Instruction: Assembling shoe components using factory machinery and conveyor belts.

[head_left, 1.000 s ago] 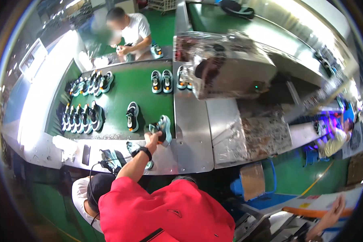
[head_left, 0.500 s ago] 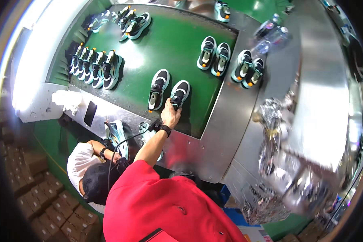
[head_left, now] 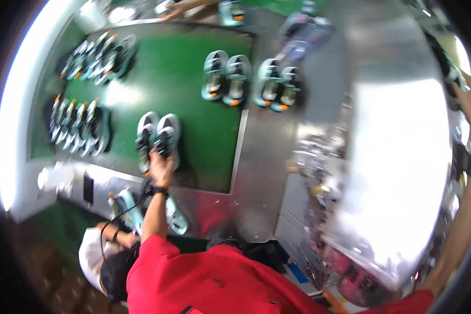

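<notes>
My left hand (head_left: 162,167) grips the heel end of a black, white and mint sneaker (head_left: 168,133) on the green work surface. Its matching sneaker (head_left: 147,125) stands right beside it on the left. At the far right rim my right hand (head_left: 467,102), stretched by the lens, is closed on a dark sneaker (head_left: 444,68) with a pale sole; its fingers are blurred. More pairs stand upright farther off, one pair (head_left: 226,78) on the green top and another pair (head_left: 277,86) on the metal border.
Two rows of sneakers (head_left: 81,125) line the green top's left side. A co-worker (head_left: 97,256) bends at lower left, near pale shoes (head_left: 176,217). Another person's arm (head_left: 186,8) reaches in at the top. Plastic bottles (head_left: 303,39) and clear wrapping (head_left: 319,157) lie right of the metal border.
The view has swung right, so the table sits farther left. The sneaker in my left hand has come close against its mate. My right forearm now shows along the right rim.
</notes>
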